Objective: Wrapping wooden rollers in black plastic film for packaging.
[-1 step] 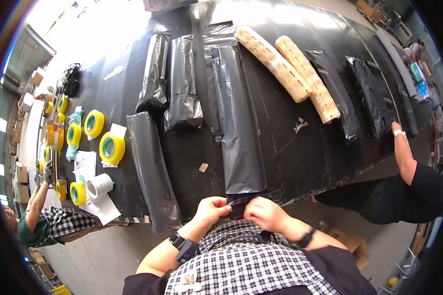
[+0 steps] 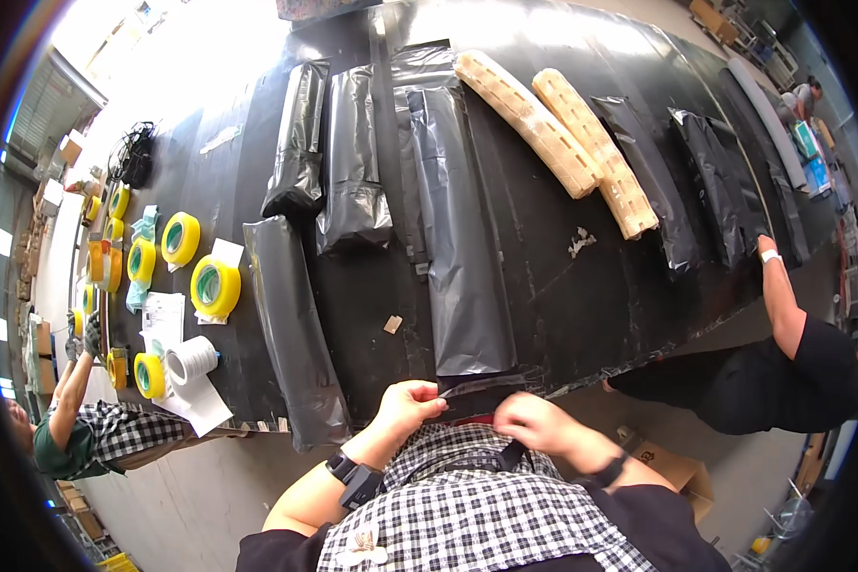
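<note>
A long black plastic mailing bag (image 2: 469, 248), filled out by something inside, lies lengthwise in front of me with its near end at the table edge. A thin grey strip (image 2: 486, 383) runs across the bag's flap at that end. My left hand (image 2: 406, 410) pinches the flap's left corner between thumb and fingers. At the other side of the flap is my right hand (image 2: 540, 423), slightly blurred, its fingers curled closed. Whatever those fingers hold is hidden. Left of the bag lies another wrapped black package (image 2: 297, 329), its near end jutting over the table edge.
Two more black packages (image 2: 355, 157) lie farther back. Yellow tape rolls (image 2: 215, 286), papers (image 2: 165, 319) and a white roll (image 2: 192, 360) sit at left. Curved tan wrapped pieces (image 2: 529, 124) lie at right. Co-workers stand on both sides; one hand (image 2: 766, 246) touches a black bag (image 2: 720, 191).
My right hand has moved a little to the right, away from the left hand, and more of the strip across the flap shows. My left hand has stayed in place.
</note>
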A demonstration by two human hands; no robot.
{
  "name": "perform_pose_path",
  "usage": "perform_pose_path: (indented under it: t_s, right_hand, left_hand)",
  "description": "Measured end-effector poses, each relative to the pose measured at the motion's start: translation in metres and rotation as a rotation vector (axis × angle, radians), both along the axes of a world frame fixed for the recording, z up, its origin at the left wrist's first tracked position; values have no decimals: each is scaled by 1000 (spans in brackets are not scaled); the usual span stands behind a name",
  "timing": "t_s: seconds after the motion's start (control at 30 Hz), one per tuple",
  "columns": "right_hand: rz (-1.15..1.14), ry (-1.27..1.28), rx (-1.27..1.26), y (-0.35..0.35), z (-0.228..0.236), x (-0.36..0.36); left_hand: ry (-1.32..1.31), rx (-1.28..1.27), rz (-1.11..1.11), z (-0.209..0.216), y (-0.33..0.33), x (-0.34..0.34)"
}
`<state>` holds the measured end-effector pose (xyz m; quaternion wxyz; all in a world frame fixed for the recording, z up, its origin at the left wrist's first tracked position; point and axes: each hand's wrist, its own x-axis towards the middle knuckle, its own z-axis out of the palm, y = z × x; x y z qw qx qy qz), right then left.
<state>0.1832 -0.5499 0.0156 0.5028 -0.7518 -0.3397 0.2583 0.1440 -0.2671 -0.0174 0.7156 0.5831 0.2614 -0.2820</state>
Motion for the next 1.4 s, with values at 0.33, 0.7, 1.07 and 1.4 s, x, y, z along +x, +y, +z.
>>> perform_pose_path:
  t_s: [0.33, 0.7, 1.07, 1.4]
  right_hand:
    - [-151, -402, -155, 54, 28, 16]
    - [-310, 828, -183, -107, 9, -23]
    - [-374, -799, -462, -61, 47, 57]
    - [-240, -496, 102, 14, -3, 114]
  left_hand:
    - [-44, 25, -141, 11, 0, 11]
    - [-7, -1, -107, 16, 10, 9]
    - [-1407, 1161, -579, 31, 31, 85]
    - [-1237, 685, -428, 20, 27, 108]
